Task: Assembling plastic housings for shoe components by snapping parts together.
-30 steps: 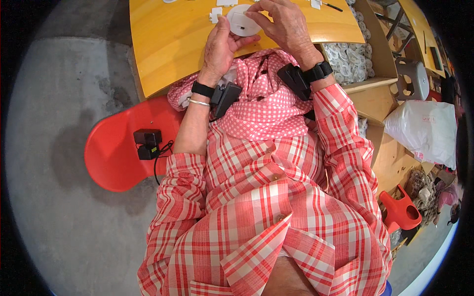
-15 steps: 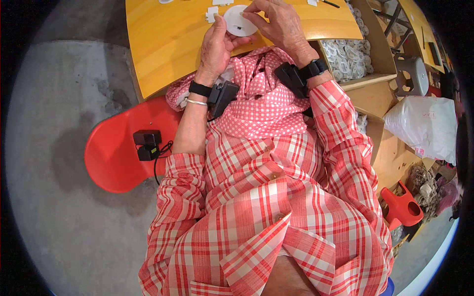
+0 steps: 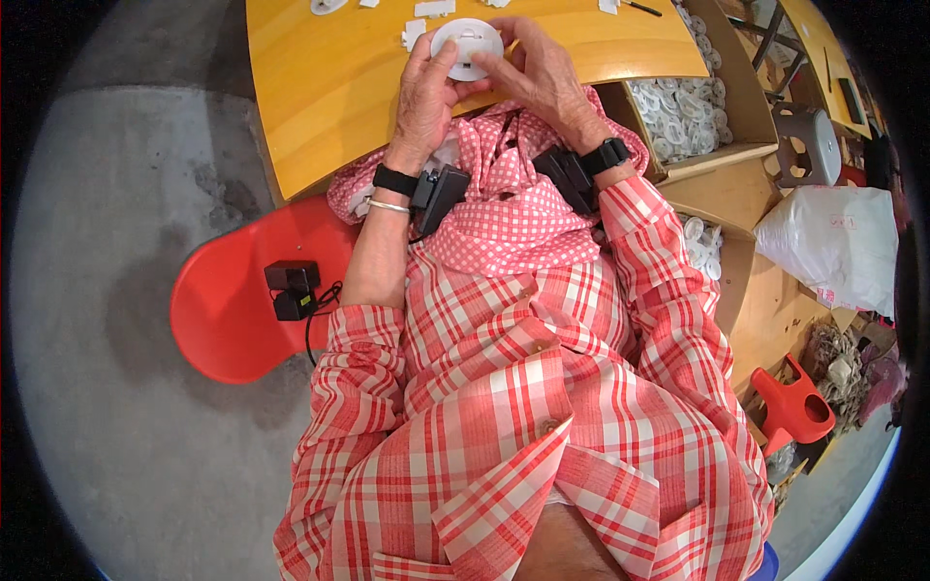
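A round white plastic disc with a small slot and a dark spot on its face is held over the near edge of the yellow table. My left hand grips its left side, thumb on the face and fingers beneath. On the right side, my right hand closes on the same disc, its thumb pressed to the lower face. Just beyond the left hand, a small white plastic piece lies on the table, with a white strip near it.
The yellow wooden table spans the front. Cardboard boxes of white plastic parts stand at right, near a white sack. A red stool holding a black adapter is at left. A dark pen lies far right.
My right hand has shifted from above the disc to its right side, thumb now on its face. A slot-like feature now shows on the disc's upper part, which has moved slightly left.
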